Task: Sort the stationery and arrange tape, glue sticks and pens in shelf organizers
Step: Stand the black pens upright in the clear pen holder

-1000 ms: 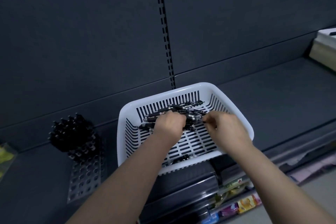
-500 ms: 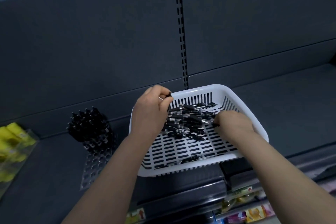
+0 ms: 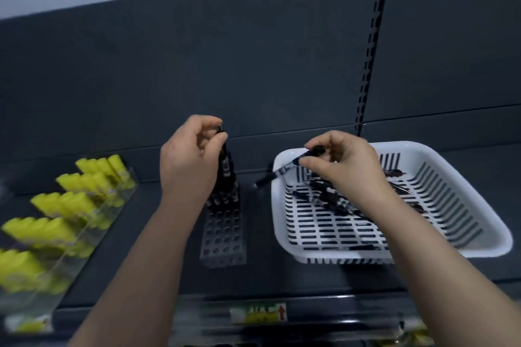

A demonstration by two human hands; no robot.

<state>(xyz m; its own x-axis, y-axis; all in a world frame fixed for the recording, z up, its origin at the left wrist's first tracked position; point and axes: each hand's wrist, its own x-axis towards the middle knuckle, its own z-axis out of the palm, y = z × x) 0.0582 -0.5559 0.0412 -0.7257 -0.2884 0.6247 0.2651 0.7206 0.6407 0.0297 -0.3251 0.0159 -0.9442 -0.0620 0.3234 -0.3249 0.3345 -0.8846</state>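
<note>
Head view: my left hand (image 3: pixel 191 158) had its fingers curled, thumb and fingertips pinching the top end of a black pen (image 3: pixel 224 162), held roughly upright. That pen was over the back rows of the grey perforated pen holder (image 3: pixel 222 236), where other black pens (image 3: pixel 225 194) stood in the holes; front rows showed open holes. Whether the held pen's tip was seated in a hole, I couldn't tell, my hand blocked it. My right hand (image 3: pixel 346 166) pinched a second pen (image 3: pixel 283 169) by one end above the white slotted basket's (image 3: pixel 479 245) rear left corner; that pen slanted down and left, its far end past the rim, over the dark shelf (image 3: pixel 282 282) between basket and holder. More loose pens (image 3: pixel 329 200) lay in a pile on the basket floor, partly under my right wrist. Basket sat just right of the holder, not touching it. Yellow glue sticks (image 3: pixel 70 203) stood in stepped rows in a clear organizer (image 3: pixel 93 234) at far left, blurred. A label strip (image 3: pixel 259 314) ran along the shelf's front edge.
</note>
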